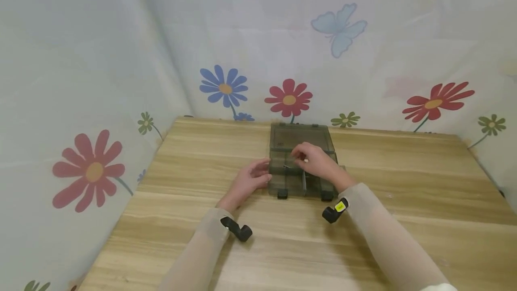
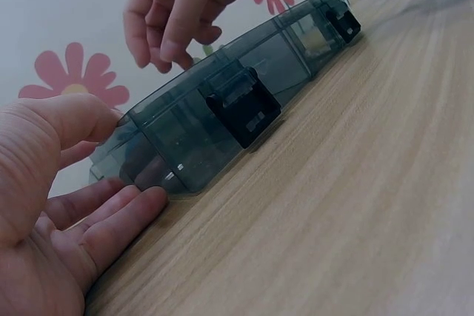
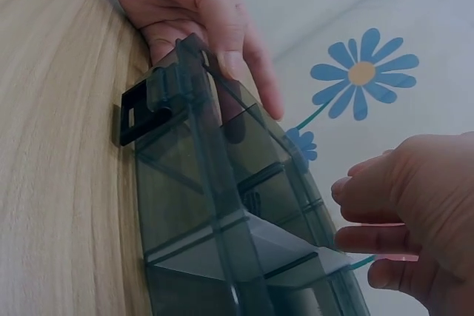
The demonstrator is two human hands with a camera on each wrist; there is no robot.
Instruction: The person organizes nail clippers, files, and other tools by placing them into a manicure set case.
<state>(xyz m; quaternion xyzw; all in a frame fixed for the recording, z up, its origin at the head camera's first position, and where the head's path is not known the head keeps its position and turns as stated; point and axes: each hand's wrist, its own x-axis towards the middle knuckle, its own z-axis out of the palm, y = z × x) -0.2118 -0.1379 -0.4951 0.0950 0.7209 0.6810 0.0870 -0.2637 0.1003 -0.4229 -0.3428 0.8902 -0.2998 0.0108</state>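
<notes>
A dark, see-through plastic compartment box (image 1: 276, 183) lies on the table, its lid (image 1: 300, 137) folded back toward the wall. Two black latches (image 2: 244, 109) hang along its front. A pale divider (image 3: 274, 246) stands across the inside. My left hand (image 1: 250, 178) rests against the box's left side; in the left wrist view the thumb reaches the upper corner and the fingers (image 2: 122, 223) lie low along the wall. Over the middle compartments hovers my right hand (image 1: 315, 160), fingers loosely bent, with nothing seen between them in the right wrist view (image 3: 404, 220).
The wooden table (image 1: 387, 246) extends to both sides and in front of the box. Behind it hangs a white curtain (image 1: 258, 35) printed with flowers and a butterfly. Small, faint clear bits (image 1: 389, 195) lie on the table at the right.
</notes>
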